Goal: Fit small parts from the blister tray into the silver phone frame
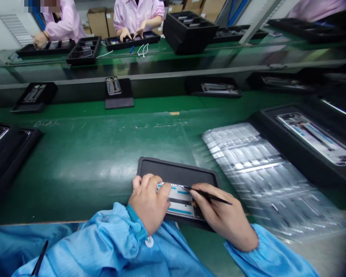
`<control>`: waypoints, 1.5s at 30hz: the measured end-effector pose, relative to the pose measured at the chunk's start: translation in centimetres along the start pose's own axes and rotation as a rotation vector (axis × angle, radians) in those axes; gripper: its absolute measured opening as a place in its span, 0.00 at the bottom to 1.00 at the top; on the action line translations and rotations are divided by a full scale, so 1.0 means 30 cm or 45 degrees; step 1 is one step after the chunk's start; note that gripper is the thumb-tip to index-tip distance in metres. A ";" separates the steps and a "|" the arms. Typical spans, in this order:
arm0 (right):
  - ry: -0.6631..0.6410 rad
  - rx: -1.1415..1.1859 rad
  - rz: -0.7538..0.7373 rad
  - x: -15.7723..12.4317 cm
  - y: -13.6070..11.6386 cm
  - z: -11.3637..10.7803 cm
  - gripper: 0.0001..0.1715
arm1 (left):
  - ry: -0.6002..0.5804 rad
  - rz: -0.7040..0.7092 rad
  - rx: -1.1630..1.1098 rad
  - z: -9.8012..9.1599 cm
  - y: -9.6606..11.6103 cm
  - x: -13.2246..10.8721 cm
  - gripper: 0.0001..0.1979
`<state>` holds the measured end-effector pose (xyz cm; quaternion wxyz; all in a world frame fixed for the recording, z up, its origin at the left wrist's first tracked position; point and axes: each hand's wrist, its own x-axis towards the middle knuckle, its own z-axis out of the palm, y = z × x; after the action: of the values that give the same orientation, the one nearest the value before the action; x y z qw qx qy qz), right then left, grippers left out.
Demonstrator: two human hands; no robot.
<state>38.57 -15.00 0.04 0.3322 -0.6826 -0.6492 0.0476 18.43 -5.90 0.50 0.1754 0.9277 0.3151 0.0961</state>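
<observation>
Phone frame (181, 201) on black rubber tray (175, 169); left hand (148, 204) clasping it, right hand (220, 213) holding tweezers (212, 196) at its edge.

Our left hand (148, 204) low at centre, palm down, knuckles up, fingers (148, 184) curled forward. Our right hand (219, 215) just beside it, thumb and forefinger pinched, tips aimed left. Left forearm (112, 242) and right forearm (268, 252) angled inward, blue-sleeved, wrists cuffed.

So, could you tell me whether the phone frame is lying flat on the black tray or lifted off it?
Flat: the phone frame lies on the black tray, with the left hand resting on it.
</observation>
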 end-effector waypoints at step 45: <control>-0.018 0.025 -0.185 -0.015 0.006 0.025 0.07 | -0.019 0.066 -0.034 -0.003 -0.012 0.002 0.19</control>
<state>38.26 -15.11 -0.80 0.3368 -0.6301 -0.6988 0.0346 18.25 -5.57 0.46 0.1877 0.9339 0.2881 0.0979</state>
